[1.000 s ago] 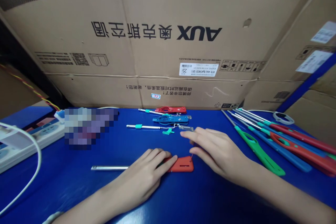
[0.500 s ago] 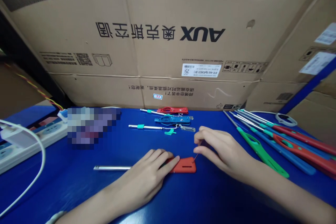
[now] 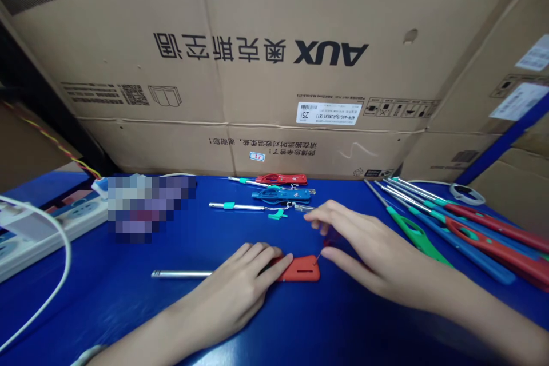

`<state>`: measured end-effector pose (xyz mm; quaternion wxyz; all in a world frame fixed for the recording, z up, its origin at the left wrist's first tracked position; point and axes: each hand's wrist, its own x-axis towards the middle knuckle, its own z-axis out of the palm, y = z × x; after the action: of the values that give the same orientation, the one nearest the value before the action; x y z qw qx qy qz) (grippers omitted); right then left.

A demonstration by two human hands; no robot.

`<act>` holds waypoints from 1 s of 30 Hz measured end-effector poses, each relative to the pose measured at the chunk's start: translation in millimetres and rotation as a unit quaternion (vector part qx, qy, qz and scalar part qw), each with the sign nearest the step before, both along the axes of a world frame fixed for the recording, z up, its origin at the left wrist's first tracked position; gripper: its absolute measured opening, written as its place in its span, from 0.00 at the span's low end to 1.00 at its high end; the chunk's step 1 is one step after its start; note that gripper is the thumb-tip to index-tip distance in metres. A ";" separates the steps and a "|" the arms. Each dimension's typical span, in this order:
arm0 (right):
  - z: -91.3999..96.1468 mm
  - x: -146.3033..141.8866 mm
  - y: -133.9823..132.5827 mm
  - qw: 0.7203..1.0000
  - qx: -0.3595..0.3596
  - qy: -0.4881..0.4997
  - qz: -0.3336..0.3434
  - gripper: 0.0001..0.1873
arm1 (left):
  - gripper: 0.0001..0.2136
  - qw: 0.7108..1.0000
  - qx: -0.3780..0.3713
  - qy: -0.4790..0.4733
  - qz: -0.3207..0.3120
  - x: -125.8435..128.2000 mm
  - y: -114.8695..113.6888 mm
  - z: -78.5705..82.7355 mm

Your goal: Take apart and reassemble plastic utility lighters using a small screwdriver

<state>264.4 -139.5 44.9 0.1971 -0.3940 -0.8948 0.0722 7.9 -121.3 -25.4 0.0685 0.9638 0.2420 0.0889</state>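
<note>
An orange-red long-nosed lighter [image 3: 300, 269] with a silver tube lies on the blue table, its tube pointing left. My left hand [image 3: 244, 280] rests over its middle and holds it down, fingers bent around it. A thin screwdriver [image 3: 329, 238] with a dark red, see-through handle leans with its tip at a hole near the lighter's right end. Around its handle is my right hand [image 3: 364, 246], thumb and forefinger spread in a loose hold; the fingers partly hide the handle.
Opened red [image 3: 283, 179] and blue lighter shells [image 3: 283, 195] lie behind, with a loose metal tube [image 3: 240, 206] and green piece [image 3: 278, 214]. Several lighters [image 3: 463, 229] lie at right. A power strip [image 3: 86, 214] with cables is at left. A cardboard wall [image 3: 257, 97] closes the back.
My right hand's fingers have spread from a tight pinch around the screwdriver, the forefinger reaching further left. My left hand and the lighter stay in place.
</note>
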 end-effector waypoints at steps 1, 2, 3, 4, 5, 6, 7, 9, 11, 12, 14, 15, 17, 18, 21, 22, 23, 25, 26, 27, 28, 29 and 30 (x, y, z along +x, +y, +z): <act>3.4 0.8 -1.4 1.000 -0.025 0.002 0.017 0.17 | 0.26 1.000 0.001 0.008 0.001 0.0 0.1 -0.4; 5.8 1.3 -2.5 0.999 -0.042 0.006 0.030 0.19 | 0.26 1.000 0.002 0.015 0.001 0.1 0.2 -0.7; 6.6 1.5 -3.0 0.998 -0.049 0.012 0.038 0.19 | 0.26 1.000 0.003 0.019 0.001 0.2 0.3 -0.9; 5.4 1.1 -2.7 0.998 -0.043 0.017 0.040 0.17 | 0.26 1.000 0.005 0.021 0.000 0.4 0.3 -0.9; 2.5 0.2 -1.7 0.999 -0.025 0.020 0.036 0.15 | 0.26 1.000 0.007 0.021 0.000 0.6 0.3 -0.7; -2.1 -1.1 -0.1 0.999 0.001 0.022 0.027 0.11 | 0.26 1.000 0.010 0.020 0.000 0.9 0.3 -0.3; -7.7 -2.7 2.0 0.999 0.035 0.024 0.019 0.07 | 0.25 1.000 0.013 0.019 0.000 1.3 0.3 0.3; -19.5 -5.9 6.4 0.993 0.116 0.037 -0.003 0.05 | 0.25 1.000 0.017 0.016 0.001 1.8 0.1 2.1; -28.2 -8.3 9.5 0.983 0.175 0.053 -0.029 0.07 | 0.25 1.000 0.021 0.010 0.000 1.8 -0.1 3.9; -30.6 -9.1 10.2 0.980 0.186 0.059 -0.040 0.06 | 0.25 1.000 0.023 0.007 -0.001 1.5 -0.2 4.4; -31.4 -9.6 10.0 0.980 0.174 0.079 -0.055 0.04 | 0.24 0.999 0.033 0.003 0.003 0.5 -0.2 4.3; -30.2 -9.3 9.3 0.980 0.160 0.097 -0.061 0.03 | 0.24 0.999 0.039 0.004 0.010 -0.1 -0.1 3.6; -25.5 -7.7 7.9 0.975 0.143 0.151 -0.074 0.02 | 0.24 0.998 0.048 0.006 0.032 -1.3 0.3 1.6; -22.6 -6.5 7.5 0.971 0.135 0.178 -0.081 0.03 | 0.25 0.998 0.049 0.006 0.042 -1.8 0.7 0.5; -13.4 -1.6 7.8 0.969 0.089 0.212 -0.084 0.03 | 0.23 0.997 0.043 0.008 0.056 -2.4 1.8 -1.2; -10.6 0.0 8.3 0.971 0.063 0.217 -0.074 0.02 | 0.22 0.998 0.041 0.009 0.055 -2.4 2.1 -1.2; -8.1 1.5 8.9 0.972 0.032 0.223 -0.062 0.02 | 0.21 0.998 0.041 0.009 0.053 -2.3 2.4 -0.9; -3.9 3.7 9.9 0.971 -0.028 0.234 -0.038 0.03 | 0.20 0.998 0.041 0.010 0.051 -2.1 2.8 -0.2; -2.3 4.4 10.2 0.971 -0.054 0.233 -0.029 0.03 | 0.20 0.998 0.041 0.011 0.050 -1.9 2.8 0.1; -0.8 5.0 10.3 0.971 -0.075 0.224 -0.023 0.02 | 0.20 0.998 0.040 0.013 0.049 -1.8 2.9 0.2; 0.4 5.5 10.2 0.973 -0.091 0.209 -0.019 0.03 | 0.20 0.998 0.038 0.015 0.049 -1.6 2.9 0.3; 1.3 5.8 10.0 0.976 -0.100 0.192 -0.017 0.03 | 0.20 0.998 0.036 0.017 0.050 -1.4 3.0 0.2; 2.0 6.1 9.7 0.979 -0.108 0.172 -0.015 0.03 | 0.20 0.998 0.034 0.017 0.049 -1.3 3.1 0.1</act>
<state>270.5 -129.8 46.8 0.3058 -0.4081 -0.8283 0.2321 6.7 -118.1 -25.2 0.0271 0.9537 0.2874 0.0843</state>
